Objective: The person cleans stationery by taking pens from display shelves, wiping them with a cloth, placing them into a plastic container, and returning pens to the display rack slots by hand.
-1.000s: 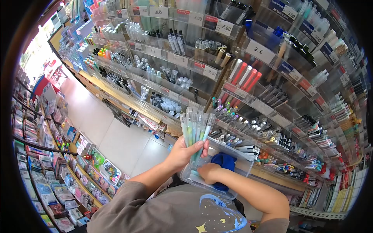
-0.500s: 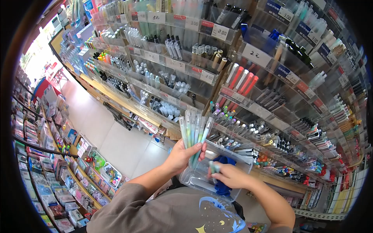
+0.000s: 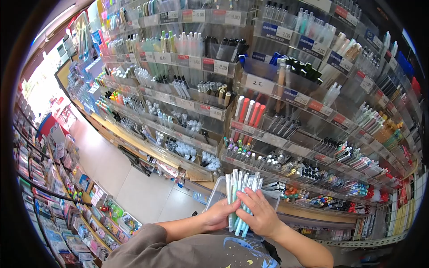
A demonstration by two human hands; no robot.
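Several pale green and blue pens with clear caps [image 3: 243,181] stand upright in a bundle between my two hands. My left hand [image 3: 220,214] wraps round the bundle's left side, with its thumb across the pens. From the right, my right hand [image 3: 261,214] presses its fingers against the front of the same bundle. Behind and beneath the hands is a clear plastic box [image 3: 216,189], mostly hidden by the pens and hands.
A tall pen rack [image 3: 250,129] with clear tiers and price tags fills the view ahead. A wooden ledge [image 3: 134,144] runs below it. Goods shelves [image 3: 71,201] stand at the left, beside the tiled floor [image 3: 143,192]. A wire rack [image 3: 409,201] is at the far right.
My right hand has come up out of the box to the pen bundle. Both hands and the bundle sit lower in view, and the view has shifted toward the upper rack.
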